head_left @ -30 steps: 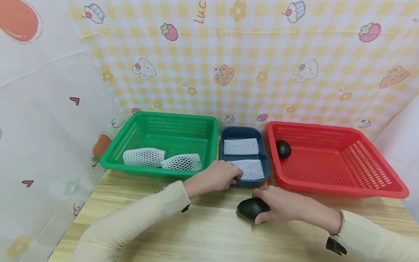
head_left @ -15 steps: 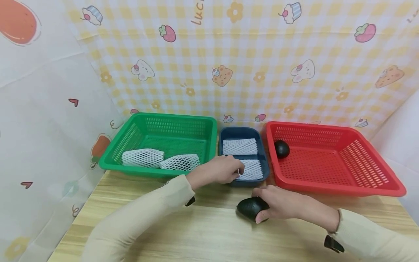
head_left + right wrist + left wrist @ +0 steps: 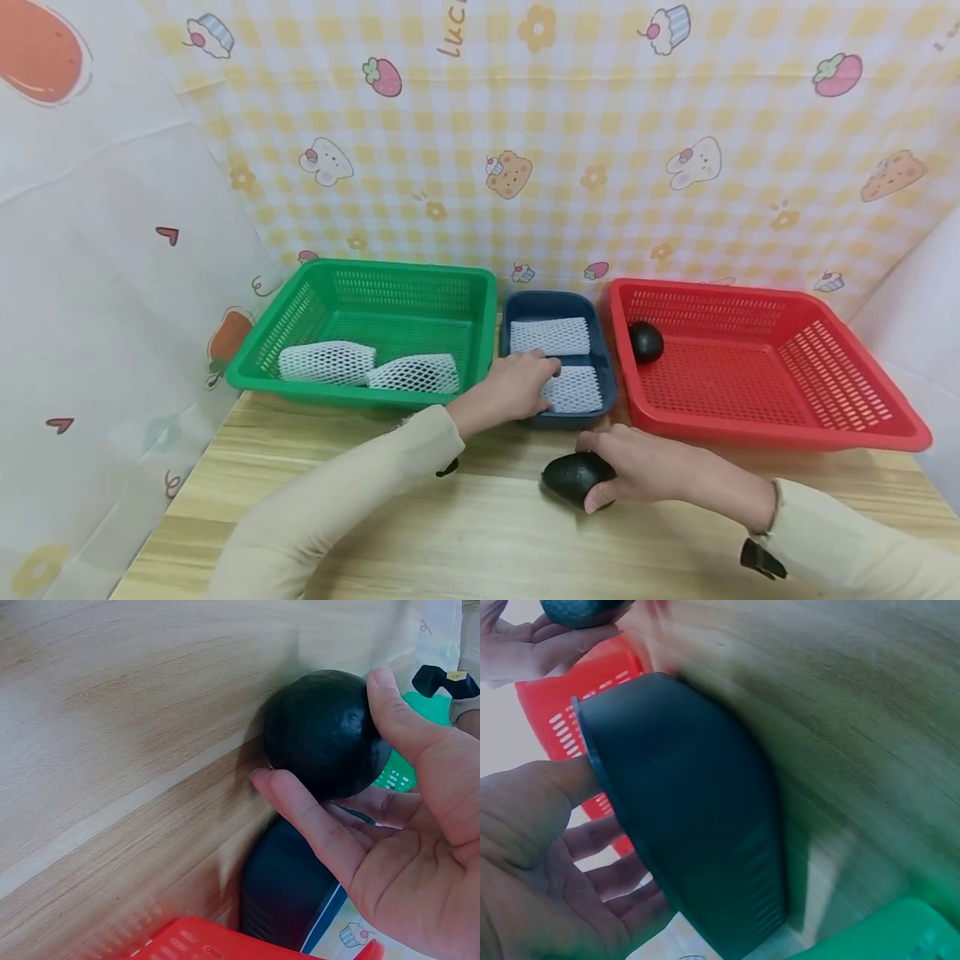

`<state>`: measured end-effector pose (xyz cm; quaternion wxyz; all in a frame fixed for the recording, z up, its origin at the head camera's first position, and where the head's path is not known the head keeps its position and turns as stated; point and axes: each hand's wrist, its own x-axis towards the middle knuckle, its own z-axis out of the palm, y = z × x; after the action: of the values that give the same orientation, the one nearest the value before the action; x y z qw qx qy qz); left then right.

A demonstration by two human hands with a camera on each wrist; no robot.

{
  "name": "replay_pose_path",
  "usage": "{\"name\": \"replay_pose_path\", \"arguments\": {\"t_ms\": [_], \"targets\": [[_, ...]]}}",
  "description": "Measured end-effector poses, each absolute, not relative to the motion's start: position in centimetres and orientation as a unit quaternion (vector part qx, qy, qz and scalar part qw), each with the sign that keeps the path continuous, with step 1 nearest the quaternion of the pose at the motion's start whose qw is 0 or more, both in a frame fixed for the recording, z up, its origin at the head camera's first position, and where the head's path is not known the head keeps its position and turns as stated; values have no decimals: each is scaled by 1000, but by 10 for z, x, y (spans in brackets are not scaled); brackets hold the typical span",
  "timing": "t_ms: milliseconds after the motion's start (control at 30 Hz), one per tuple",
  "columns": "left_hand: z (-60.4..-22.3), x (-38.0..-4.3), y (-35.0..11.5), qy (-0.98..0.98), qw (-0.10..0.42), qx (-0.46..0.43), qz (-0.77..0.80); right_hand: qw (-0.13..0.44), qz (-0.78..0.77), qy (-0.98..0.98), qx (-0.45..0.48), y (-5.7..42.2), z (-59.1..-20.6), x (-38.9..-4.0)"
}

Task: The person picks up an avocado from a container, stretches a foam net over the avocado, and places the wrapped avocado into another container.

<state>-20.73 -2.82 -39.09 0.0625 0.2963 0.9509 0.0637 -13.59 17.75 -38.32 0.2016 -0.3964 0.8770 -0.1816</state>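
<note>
My right hand (image 3: 648,467) grips a dark avocado (image 3: 573,477) low over the wooden table, thumb and fingers around its sides; the avocado (image 3: 322,735) also shows in the right wrist view. My left hand (image 3: 517,385) reaches over the near left edge of a dark blue tray (image 3: 572,422). Its fingers are parted over the nearer white foam net sleeve (image 3: 579,390), part of which they hide. The left wrist view shows the thumb at the rim of the tray (image 3: 682,787) and the other fingers past it. A second foam net sleeve (image 3: 551,336) lies farther back in the tray.
To the left stands a green basket (image 3: 487,333) with two net-covered items (image 3: 327,363) along its near side. A red basket (image 3: 750,433) on the right holds one dark rounded fruit (image 3: 647,342) by its left wall. Patterned cloth (image 3: 450,125) hangs behind.
My left hand has shifted slightly right over the tray, and its thumb and fingers, curled closer together before, are now spread apart. The right hand and avocado have stayed nearly still.
</note>
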Motion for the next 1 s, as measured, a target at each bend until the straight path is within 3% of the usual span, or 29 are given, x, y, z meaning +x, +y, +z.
{"name": "replay_pose_path", "arguments": {"t_ms": [733, 1000], "targets": [[-396, -226, -5, 963, 86, 252, 30, 209, -181, 878, -390, 176, -382, -136], [-383, -232, -1, 958, 131, 244, 67, 222, -182, 880, -379, 176, -381, -136]]}}
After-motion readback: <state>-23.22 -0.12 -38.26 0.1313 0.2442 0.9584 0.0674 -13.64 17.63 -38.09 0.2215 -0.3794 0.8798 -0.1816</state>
